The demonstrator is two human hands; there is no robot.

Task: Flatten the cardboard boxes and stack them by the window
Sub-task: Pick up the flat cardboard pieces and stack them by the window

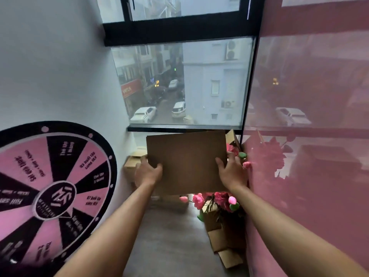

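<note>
One flattened cardboard sheet (186, 162) is gripped at its side edges by my left hand (148, 172) and right hand (232, 172), near the window (185, 82). Looks like more left: box (132, 162) at 9 o'clock and box with flowers (221, 222) at 5 o'clock aren't flat yet.

- This looks like an upper-floor commercial or studio space, perhaps a gym or game shop corner, though the exact kind cannot be told.
- A pink-and-black prize wheel (48, 188) with printed segments and a logo hub leans at 9 o'clock against a white wall (56, 66).
- A black-framed window (179, 80) at 12 o'clock looks down on a street with parked cars and a shop sign.
- A glossy pink wall (311, 136) fills 3 o'clock.
- Artificial pink flowers (217, 200) and cardboard boxes (225, 244) sit on the grey floor (169, 236) at 5 o'clock.
</note>
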